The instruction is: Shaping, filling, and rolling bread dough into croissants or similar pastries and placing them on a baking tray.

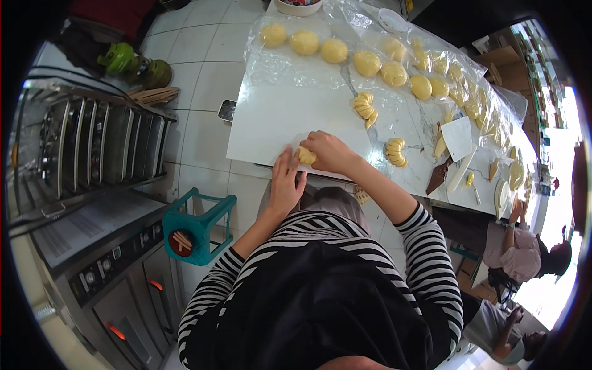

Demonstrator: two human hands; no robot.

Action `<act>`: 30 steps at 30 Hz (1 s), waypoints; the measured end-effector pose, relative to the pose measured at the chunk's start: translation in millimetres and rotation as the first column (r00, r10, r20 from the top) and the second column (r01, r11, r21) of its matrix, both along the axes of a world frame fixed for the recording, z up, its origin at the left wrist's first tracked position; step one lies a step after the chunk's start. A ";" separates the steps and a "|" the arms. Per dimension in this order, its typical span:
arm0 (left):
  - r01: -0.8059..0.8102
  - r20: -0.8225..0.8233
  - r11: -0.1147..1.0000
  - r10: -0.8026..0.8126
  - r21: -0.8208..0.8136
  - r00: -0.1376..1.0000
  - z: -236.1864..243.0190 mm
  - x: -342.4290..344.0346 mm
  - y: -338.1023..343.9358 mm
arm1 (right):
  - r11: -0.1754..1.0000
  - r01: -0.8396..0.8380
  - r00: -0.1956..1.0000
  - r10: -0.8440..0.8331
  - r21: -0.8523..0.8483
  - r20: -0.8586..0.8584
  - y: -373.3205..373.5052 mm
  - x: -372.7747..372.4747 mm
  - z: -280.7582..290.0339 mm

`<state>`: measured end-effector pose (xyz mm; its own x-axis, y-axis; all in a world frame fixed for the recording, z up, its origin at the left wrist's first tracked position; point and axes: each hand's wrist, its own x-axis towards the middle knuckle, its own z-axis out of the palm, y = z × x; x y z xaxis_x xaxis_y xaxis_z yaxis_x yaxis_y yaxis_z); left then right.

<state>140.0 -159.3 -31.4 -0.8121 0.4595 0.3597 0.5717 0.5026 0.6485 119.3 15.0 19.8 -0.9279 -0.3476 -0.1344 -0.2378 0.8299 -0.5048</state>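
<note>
Dough (306, 156) between fingers (285, 164), rolls (396, 153) right, balls (335, 51) beyond

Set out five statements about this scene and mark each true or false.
1. The bare left hand and bare right hand both touch one small, ridged, yellow dough piece. True.
2. The plastic stool is red. False: it is a teal-green plastic stool.
3. Two curved, ridged, yellow dough rolls lie on the white, grey-veined table. True.
4. The person's sleeves are plain white. False: they are black-and-white striped sleeves.
5. Smooth, round, yellow dough balls lie along the table's far side. True.
</note>
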 end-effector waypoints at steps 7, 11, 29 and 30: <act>-0.589 0.430 0.698 0.422 0.408 0.798 -40.3 35.1 -8.5 | 0.461 0.514 0.842 -0.112 -0.723 0.528 52.6 21.7 -14.7; -0.712 0.547 0.554 0.467 0.432 0.695 -126.6 70.4 -26.2 | 0.353 0.529 0.837 -0.068 -0.771 0.543 54.1 84.4 -7.0; -0.833 0.844 0.150 -0.026 0.533 0.535 -250.2 26.8 55.8 | 0.262 0.796 0.545 0.082 -0.546 0.834 49.8 267.1 -113.6; -0.897 0.904 0.167 0.061 0.409 0.423 -245.6 26.1 61.6 | 0.233 0.795 0.566 0.046 -0.560 0.823 49.9 262.2 -119.2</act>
<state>166.1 -97.8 -277.0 -0.8015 -0.3268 -0.5008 -0.2907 -0.5189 0.8039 381.4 64.9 -99.4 -0.7727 -0.2542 -0.5816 0.6347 -0.3082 -0.7086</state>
